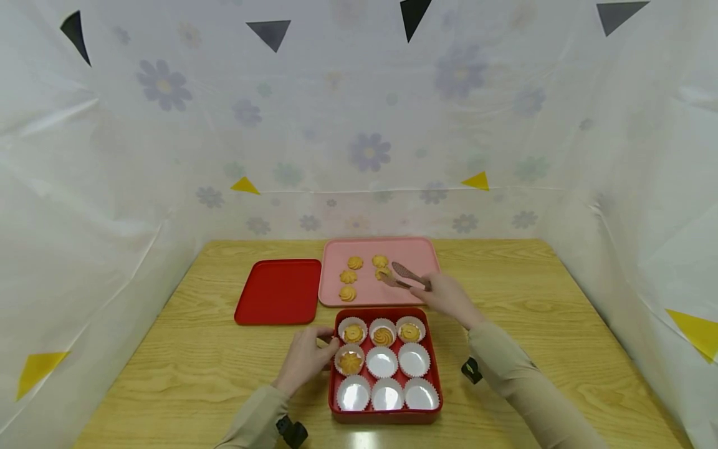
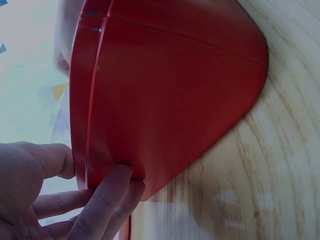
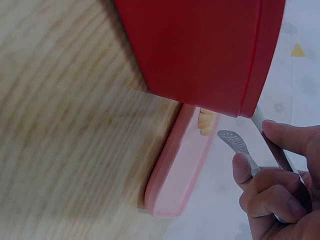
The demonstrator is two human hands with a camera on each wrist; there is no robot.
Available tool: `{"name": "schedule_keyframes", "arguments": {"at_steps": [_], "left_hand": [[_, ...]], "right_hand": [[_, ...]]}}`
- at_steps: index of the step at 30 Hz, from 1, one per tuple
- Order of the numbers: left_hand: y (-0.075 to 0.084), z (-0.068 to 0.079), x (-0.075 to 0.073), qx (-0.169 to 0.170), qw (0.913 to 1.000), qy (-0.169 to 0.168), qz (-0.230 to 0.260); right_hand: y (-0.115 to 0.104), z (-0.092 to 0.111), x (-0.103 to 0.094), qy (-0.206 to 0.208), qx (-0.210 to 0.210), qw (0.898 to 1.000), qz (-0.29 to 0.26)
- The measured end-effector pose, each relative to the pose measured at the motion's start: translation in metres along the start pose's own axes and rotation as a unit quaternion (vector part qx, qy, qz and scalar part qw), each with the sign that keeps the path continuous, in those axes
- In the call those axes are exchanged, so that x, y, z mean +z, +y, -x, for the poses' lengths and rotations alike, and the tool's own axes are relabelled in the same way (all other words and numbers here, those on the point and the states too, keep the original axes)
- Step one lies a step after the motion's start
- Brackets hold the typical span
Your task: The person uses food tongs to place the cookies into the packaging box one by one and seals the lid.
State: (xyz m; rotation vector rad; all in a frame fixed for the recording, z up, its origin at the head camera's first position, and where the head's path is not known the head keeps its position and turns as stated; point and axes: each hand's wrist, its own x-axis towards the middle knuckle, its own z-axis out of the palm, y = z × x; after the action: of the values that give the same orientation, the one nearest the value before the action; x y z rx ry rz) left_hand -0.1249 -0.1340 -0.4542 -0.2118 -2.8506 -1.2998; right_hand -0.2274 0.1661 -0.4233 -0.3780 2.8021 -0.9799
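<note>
My right hand (image 1: pixel 447 299) grips metal tongs (image 1: pixel 408 274) above the pink tray (image 1: pixel 412 249). The tongs' two ends are spread apart, one over a swirled cookie (image 1: pixel 382 274); contact I cannot tell. Below the tray stands a red box (image 1: pixel 386 418) holding white paper cups (image 1: pixel 382 362) in three rows. Cookies (image 1: pixel 383 337) sit in the back-row cups and the middle row's left cup. My left hand (image 1: pixel 307 358) touches the box's left side, with extended fingers (image 2: pixel 107 200) against its outer wall and rim. In the right wrist view, the box hides part of the tongs.
More cookies (image 1: pixel 348 276) lie on the pink tray, mostly on its left half. A flat red lid or tray (image 1: pixel 278 292) rests left of it on the wooden table (image 1: pixel 185 349). Flower-patterned sheeting (image 1: pixel 370 125) closes off the back and sides.
</note>
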Motion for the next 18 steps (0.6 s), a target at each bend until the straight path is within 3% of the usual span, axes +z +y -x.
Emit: {"name": "schedule_keyframes", "arguments": {"at_steps": [6,18], "left_hand": [[0.000,0.000,-0.001,0.000,1.0000,-0.004,0.007],[0.000,0.000,-0.001,0.002,0.9999,-0.009,0.015]], "right_hand": [[-0.007,-0.012,0.003,-0.024,0.025,0.999,0.004],[-0.016,-0.030,0.006,-0.004,0.028,0.996,0.081]]}}
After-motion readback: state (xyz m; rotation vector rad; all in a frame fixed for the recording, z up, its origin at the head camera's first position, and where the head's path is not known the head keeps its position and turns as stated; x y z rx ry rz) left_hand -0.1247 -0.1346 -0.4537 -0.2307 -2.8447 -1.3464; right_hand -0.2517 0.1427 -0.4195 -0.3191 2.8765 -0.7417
